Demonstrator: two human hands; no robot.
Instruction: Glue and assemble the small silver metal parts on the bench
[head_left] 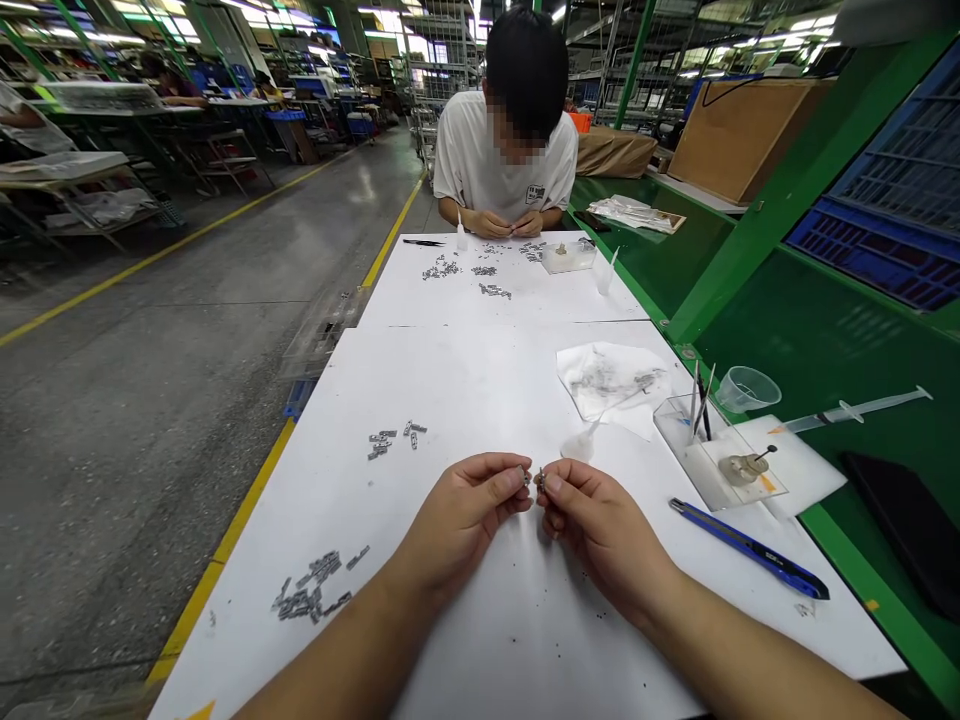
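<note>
Over the middle of the white table, my left hand pinches a tiny dark metal part between thumb and forefinger. Close beside it, my right hand is pinched on another small metal part. A narrow gap shows between the two parts; their exact kind is too small to make out. To the left lie a small group of grey metal pieces and a larger pile of similar pieces. Just behind my right hand is a translucent squeeze bottle, partly hidden.
At the right are a blue utility knife, a clear stand with tweezers, a brass-coloured pot, a plastic cup and a syringe. A stained white cloth lies behind. Across the table, a person handles small parts.
</note>
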